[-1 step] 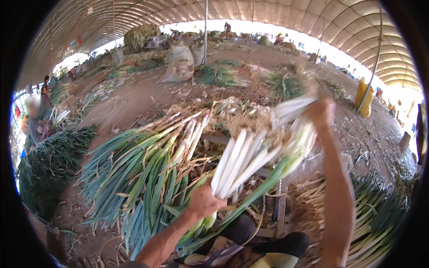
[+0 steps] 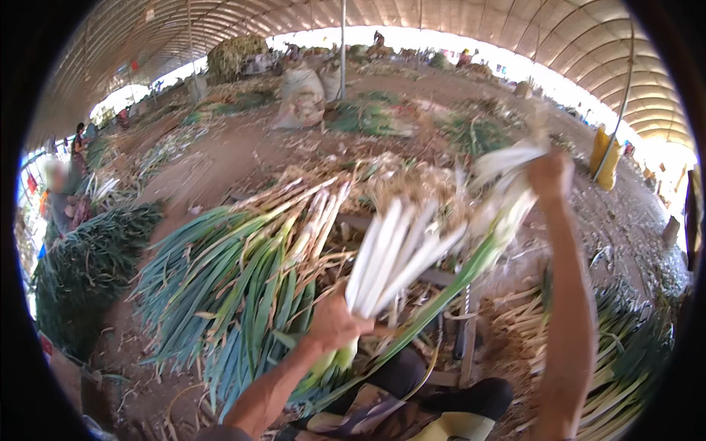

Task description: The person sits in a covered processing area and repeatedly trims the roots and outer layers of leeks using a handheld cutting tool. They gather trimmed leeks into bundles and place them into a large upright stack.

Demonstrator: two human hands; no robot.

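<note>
My left hand (image 2: 340, 322) is closed around a bunch of peeled long green onions (image 2: 379, 257), their white stalks fanning up and away from me. At the right, my right hand (image 2: 550, 176), smeared by motion, grips a long green onion leaf (image 2: 471, 268). Its pale sheath end is at my fingers and its green part trails back toward my left hand. White strips (image 2: 507, 160) stick out left of the right hand. Left of the bunch lies a heap of unpeeled green onions (image 2: 228, 287), roots away from me. Blurred roots hide some stalk ends.
Peeled onions (image 2: 603, 360) lie on the ground at the right. Another green pile (image 2: 95, 257) stands at the left, near a person (image 2: 62, 195). Farther off are a stuffed white sack (image 2: 301, 99), a metal pole (image 2: 343, 51) and a yellow sack (image 2: 604, 158).
My right hand has moved a little up and to the right, drawing the leaf with it. My left hand keeps its hold, almost unmoved. The whole view has shifted slightly.
</note>
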